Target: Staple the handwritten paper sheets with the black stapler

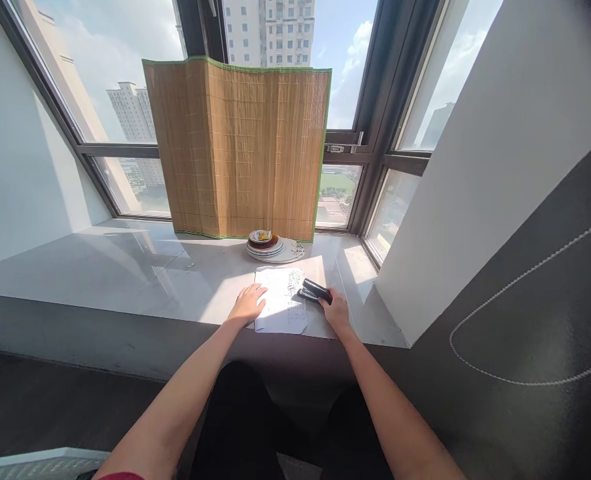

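Sheets of white paper (274, 307) with dark writing lie on the windowsill in front of me; how many sheets is unclear. My left hand (247, 304) rests at their left edge, its fingers stretched out toward the paper. A black stapler (316, 289) is gripped at its near end by my right hand (336, 312). Its jaw end points left, over or at the right edge of the paper; whether the paper sits between the jaws cannot be made out.
Stacked small plates (264, 251) stand partly on a larger patterned plate (291, 251) behind the paper. A bamboo mat (245, 147) with green edging leans against the window. At right, a beaded cord (500, 291) hangs by the wall. The sill's front edge (125, 312) runs before my knees.
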`<state>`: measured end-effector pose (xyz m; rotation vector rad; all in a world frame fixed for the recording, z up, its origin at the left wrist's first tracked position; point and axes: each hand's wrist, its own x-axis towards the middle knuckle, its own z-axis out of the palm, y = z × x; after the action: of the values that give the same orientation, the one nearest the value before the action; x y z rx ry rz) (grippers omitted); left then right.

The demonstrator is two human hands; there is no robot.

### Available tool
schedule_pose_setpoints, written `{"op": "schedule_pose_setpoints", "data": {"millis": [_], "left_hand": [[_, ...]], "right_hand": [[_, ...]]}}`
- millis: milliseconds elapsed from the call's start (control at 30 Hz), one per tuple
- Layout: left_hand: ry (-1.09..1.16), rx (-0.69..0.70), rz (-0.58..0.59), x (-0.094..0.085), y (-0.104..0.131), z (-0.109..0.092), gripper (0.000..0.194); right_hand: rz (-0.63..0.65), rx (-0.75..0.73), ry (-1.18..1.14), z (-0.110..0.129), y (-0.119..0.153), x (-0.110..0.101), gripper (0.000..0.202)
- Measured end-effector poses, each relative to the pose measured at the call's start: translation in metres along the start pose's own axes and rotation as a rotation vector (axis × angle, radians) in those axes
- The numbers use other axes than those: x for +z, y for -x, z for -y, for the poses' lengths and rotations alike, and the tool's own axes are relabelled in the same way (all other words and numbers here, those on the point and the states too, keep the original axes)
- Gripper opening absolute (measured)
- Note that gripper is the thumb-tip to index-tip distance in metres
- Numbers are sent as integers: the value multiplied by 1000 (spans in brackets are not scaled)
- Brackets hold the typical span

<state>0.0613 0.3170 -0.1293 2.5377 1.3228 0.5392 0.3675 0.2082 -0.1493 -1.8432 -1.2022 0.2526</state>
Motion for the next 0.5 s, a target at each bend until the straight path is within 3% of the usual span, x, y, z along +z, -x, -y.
{"op": "schedule_pose_setpoints", "data": {"millis": [333,500], "left_hand": [[17,6,-9,-6,4,-7,47],[30,16,-21,-7,5,-9,46]], "right_hand": [[-52,-1,-88,-8,1,1,28],[-10,-6,-50,-9,0,2,27]]}}
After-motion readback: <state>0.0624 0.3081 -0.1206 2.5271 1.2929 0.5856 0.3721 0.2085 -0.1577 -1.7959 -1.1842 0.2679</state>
